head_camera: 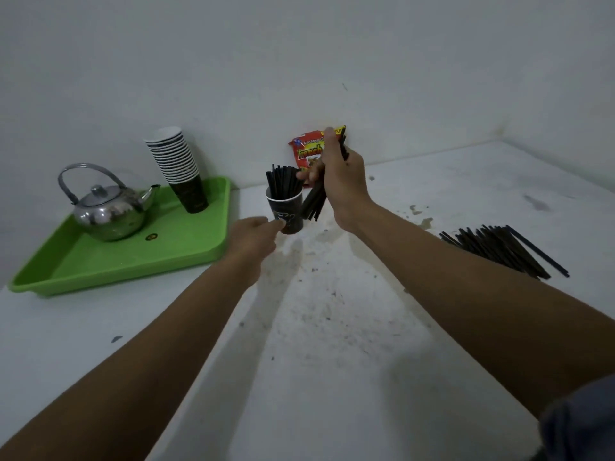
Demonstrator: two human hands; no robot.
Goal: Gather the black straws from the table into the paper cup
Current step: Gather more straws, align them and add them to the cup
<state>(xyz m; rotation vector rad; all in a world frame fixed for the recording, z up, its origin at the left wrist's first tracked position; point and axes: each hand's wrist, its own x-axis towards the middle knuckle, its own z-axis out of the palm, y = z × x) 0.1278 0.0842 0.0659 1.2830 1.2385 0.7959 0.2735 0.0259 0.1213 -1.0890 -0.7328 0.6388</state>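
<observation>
Head view: left hand (253,236) fingers steady the paper cup (285,212) while right hand (339,181) grips a straw bundle (314,202) beside its rim, ready for dropping in.

The mouth of the paper cup (285,207) is largely filled by upright black straws (283,183), so little room is left there for entry. The cup's near left side is taken up by the left hand (253,239), its right side by the right hand (342,181) and the bundle of straws (314,202) gripped in it. Behind, passage is closed by a snack packet (307,151) against the wall. To the left, a green tray (186,247) bearing a kettle (108,212) and stacked cups (176,161) blocks the way. A wide bare stretch of table (332,344) is left between the forearms, bounded on the right by the loose straw pile (499,249).
</observation>
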